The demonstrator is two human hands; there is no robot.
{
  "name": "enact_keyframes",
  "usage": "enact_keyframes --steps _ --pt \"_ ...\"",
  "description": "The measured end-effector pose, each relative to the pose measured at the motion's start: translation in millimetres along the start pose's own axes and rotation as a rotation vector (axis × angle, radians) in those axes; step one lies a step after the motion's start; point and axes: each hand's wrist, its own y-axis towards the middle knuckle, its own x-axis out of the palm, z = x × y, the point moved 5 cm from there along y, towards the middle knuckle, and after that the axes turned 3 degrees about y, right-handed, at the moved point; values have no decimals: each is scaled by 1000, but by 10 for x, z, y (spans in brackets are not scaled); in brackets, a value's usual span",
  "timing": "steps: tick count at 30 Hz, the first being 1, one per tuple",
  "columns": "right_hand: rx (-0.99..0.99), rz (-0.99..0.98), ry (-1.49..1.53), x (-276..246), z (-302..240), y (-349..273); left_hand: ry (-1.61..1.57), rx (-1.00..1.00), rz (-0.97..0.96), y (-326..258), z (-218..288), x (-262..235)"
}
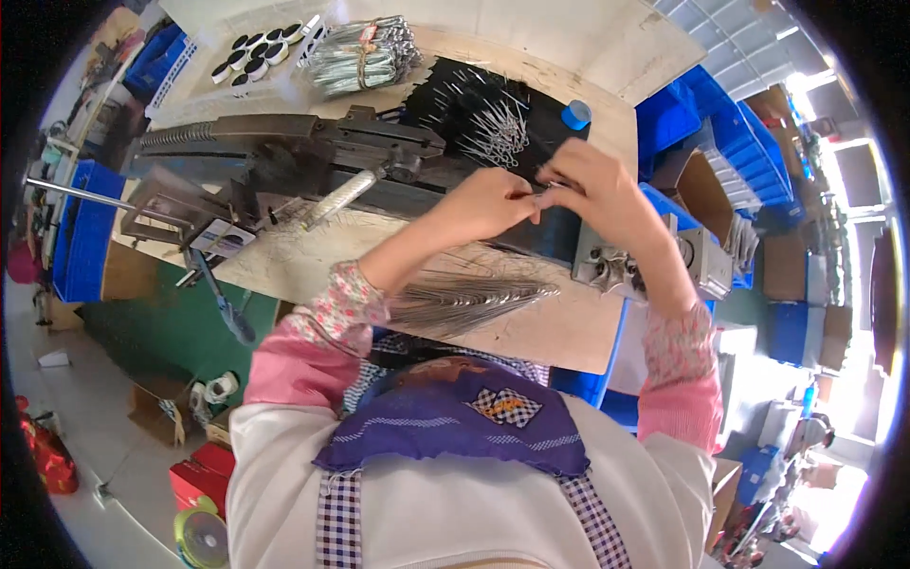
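Thin metal wire, barely visible, is pinched between left hand (488, 204) and right hand (592, 190).

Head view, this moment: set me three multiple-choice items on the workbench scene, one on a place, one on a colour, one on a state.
1. Where does the loose fan of thin metal wires lie?
A. On the bench just before the person's chest
B. On the floor
C. Inside a blue crate

2. What colour is the small round cap at the far edge of the bench?
A. Red
B. Blue
C. Yellow

3. How do the left hand and right hand stand?
A. Far apart, flat on the bench
B. Fingertips together, pinching something small between them
C. Both hanging below the bench

Answers: 1 A, the wires spread on the wooden top under the forearms. 2 B, the cap is plainly blue. 3 B, the fingertips meet above the dark machine; the pinched thing is too small to identify.
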Motion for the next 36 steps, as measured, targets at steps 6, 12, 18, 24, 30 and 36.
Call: enact_keyframes --steps 6,12,18,24,30,36 --pt "-259 245 -86 212 -126 93 1134 324 357 -308 363 -398" --pt "-308 421 162 260 -254 341 977 674 960 -983 508 -802" --pt "-214 283 174 493 -128 516 -1821 106 -150 -1048 -480 -61" --pt "-222 264 105 541 -92 518 -1771 -68 92 -988 190 -359" --pt "-216 246 136 550 -237 523 4 47 652 -933 -512 -184" --pt "-127 367 -147 715 -523 -178 -527 -342 706 -1714 -1451 -635"
